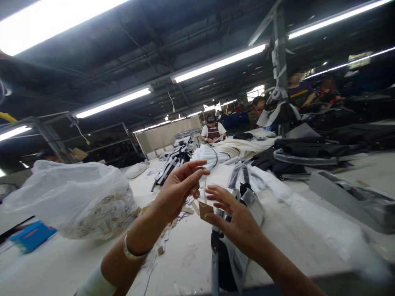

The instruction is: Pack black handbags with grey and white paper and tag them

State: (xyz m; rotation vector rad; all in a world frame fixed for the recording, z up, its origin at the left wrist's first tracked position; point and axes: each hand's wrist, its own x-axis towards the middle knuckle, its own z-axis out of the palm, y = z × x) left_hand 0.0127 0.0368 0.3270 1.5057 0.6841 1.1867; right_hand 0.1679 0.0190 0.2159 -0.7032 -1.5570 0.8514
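Observation:
My left hand [180, 185] is raised over the table, thumb and index finger pinched together on a thin pale string. A small brown hang tag [204, 210] dangles from that string. Beside it is my right hand [236, 218], fingers apart and curved; its thumb tip overlaps the tag's edge, and whether it presses on it is unclear. Below and behind the right hand lies a black bag [224, 263] with grey straps, partly wrapped in clear plastic. Scattered paper scraps and brown tags [160, 249] lie on the table under my hands.
At left stand a large clear plastic bag [101, 205] full of tags and a blue box [33, 236]. A grey tape dispenser [352, 201] sits at right near white plastic wrap [324, 222]. Strap piles [174, 160] lie farther back, where a person [213, 129] works.

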